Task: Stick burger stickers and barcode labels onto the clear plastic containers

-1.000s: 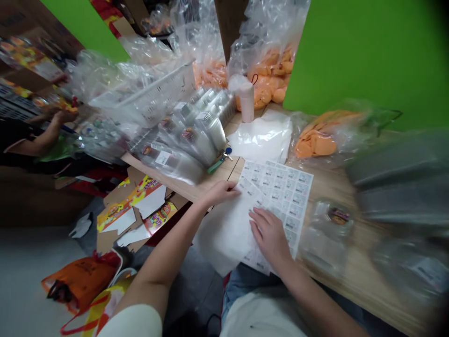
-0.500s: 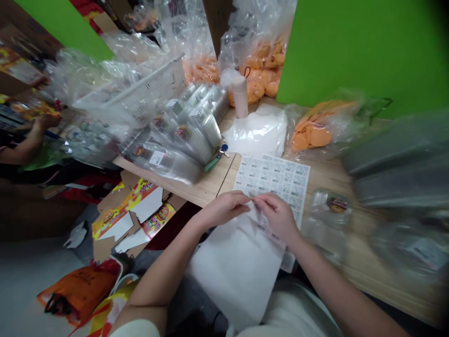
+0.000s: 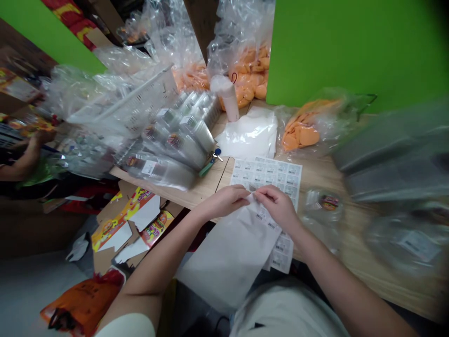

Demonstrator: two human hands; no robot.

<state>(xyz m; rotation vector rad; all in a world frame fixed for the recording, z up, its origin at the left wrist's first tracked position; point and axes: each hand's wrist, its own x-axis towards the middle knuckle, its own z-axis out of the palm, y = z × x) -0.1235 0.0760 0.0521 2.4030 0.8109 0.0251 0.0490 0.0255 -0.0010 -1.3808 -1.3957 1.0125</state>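
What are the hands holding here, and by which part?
The left hand and right hand both pinch the top edge of the white sheet, just above the label sheet.

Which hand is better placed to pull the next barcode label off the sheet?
Probably the right hand: its fingers reach onto the white sheet of barcode labels. The left hand sits further from the open labels, at the edge of the white plastic bag.

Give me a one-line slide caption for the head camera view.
At a wooden table, the left hand and right hand pinch a white sheet over a barcode label sheet.
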